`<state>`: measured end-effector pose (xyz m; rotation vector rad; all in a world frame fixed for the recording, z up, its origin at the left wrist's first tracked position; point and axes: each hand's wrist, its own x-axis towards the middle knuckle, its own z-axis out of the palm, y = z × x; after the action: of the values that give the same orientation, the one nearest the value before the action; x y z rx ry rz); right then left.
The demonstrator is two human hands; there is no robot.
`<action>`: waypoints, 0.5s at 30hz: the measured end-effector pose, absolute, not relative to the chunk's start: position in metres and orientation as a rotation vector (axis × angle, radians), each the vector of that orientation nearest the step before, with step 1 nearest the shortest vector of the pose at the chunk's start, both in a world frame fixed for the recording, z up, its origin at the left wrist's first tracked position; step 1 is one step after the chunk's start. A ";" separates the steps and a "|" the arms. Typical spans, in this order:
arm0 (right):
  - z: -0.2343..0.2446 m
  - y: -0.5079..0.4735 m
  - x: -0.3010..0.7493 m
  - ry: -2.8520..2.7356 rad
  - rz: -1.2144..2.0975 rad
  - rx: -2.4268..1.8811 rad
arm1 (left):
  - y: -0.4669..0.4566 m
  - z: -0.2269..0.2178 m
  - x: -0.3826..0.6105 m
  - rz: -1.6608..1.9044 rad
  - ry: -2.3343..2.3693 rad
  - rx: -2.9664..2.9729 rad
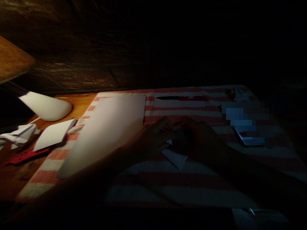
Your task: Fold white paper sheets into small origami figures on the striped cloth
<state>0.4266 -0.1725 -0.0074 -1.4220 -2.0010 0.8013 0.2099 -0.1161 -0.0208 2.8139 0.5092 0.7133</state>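
Note:
My left hand (157, 134) and my right hand (198, 134) meet over the middle of a striped cloth (165, 185), both in deep shadow. Between them is a small folded piece of white paper (176, 157), its pointed lower end showing below the fingers. The fingers of both hands are bent and closed on the paper's upper part, which they mostly hide. A stack of white paper sheets (115, 118) lies just left of my left hand. Beyond the hands, a knife with a dark blade (168, 98) rests on a narrow white paper strip (179, 103).
At the left stand a lamp with a white base (48, 105), crumpled paper (20, 134), a curled white sheet (55, 134) and a red flat tool (26, 156). On the right lie a pixelated bluish object (242, 123) and another crumpled paper (240, 95). A dark wall (96, 48) rises behind.

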 end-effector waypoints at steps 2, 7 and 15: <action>-0.007 -0.174 0.426 -1.989 0.815 -1.418 | -0.115 -0.022 0.210 0.728 0.500 2.811; -0.009 -0.172 0.424 -1.944 0.859 -1.446 | -0.115 -0.024 0.210 0.733 0.507 2.849; -0.015 -0.172 0.421 -1.876 0.829 -1.476 | -0.118 -0.020 0.211 0.670 0.503 2.892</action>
<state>0.4214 -0.1719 -0.0147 -1.4764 -1.8759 0.8287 0.2109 -0.1185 -0.0203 2.8917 0.5027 0.6703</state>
